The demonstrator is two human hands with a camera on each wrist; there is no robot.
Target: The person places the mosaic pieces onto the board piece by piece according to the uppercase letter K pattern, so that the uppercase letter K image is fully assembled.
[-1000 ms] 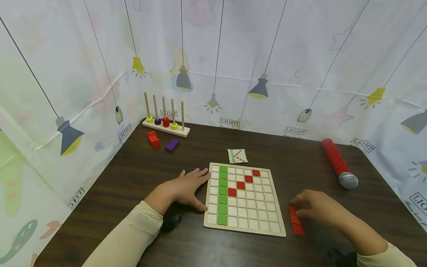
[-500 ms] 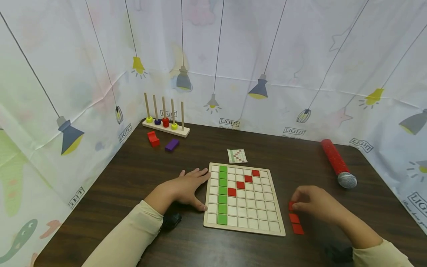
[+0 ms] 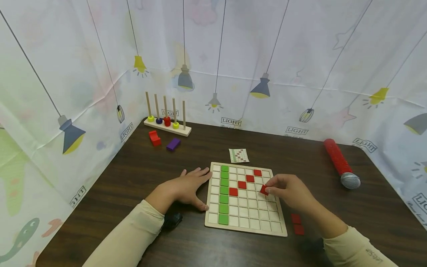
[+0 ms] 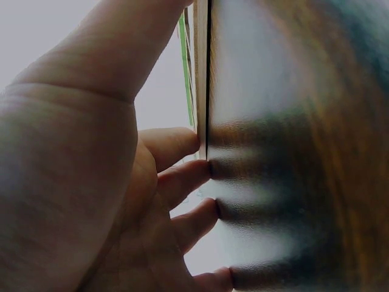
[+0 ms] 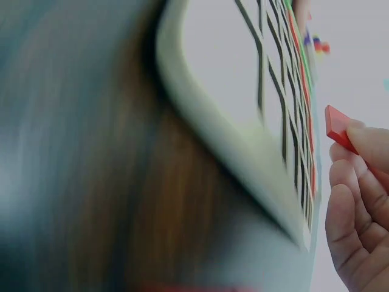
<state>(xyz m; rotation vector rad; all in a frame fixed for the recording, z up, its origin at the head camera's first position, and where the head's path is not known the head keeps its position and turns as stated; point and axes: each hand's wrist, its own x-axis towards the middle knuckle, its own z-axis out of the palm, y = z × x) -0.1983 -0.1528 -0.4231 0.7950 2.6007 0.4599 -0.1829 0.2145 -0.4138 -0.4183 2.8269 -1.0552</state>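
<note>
Right hand (image 3: 289, 191) pinches red tile (image 3: 264, 190) over grid board (image 3: 279, 233); left hand (image 3: 186, 186) flat, fingers spread, touching board's left edge.

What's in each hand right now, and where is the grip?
The right hand pinches a red tile by one edge between fingertips, above the grid board. The left hand holds nothing; it rests flat against the board's left edge.

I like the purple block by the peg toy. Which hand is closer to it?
Left. The left hand lies flat beside the board, below the purple block. The right hand is farther off, over the board, pinching a red tile.
</note>
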